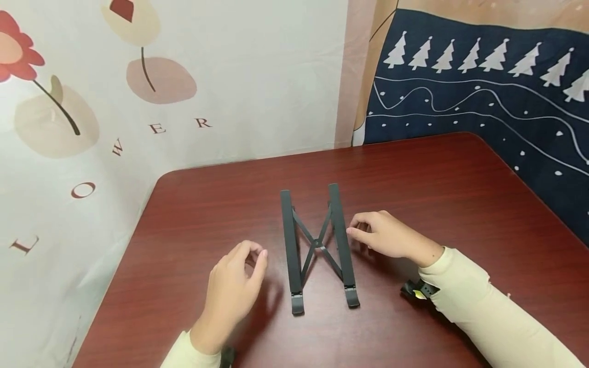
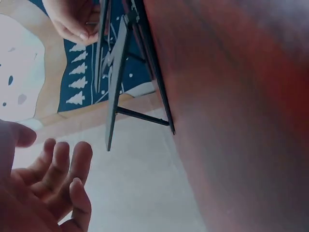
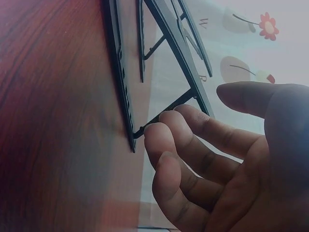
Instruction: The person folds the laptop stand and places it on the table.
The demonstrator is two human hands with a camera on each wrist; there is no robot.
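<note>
A black folding laptop stand stands unfolded on the table, its two long bars joined by crossed struts and small lips at the near ends. To its left, my left hand hovers with fingers loosely bent and nothing in them. My right hand is beside the right bar, fingertips close to it and thumb apart from the fingers. In the right wrist view, the fingers overlap a rear support strut of the stand. From the left wrist, the stand shows its raised, sloping side, apart from the left hand.
The reddish-brown wooden table has rounded far corners. Behind it hangs a pale cloth with flowers and letters, meeting a dark blue cloth with white trees. A black strap device is at the right wrist.
</note>
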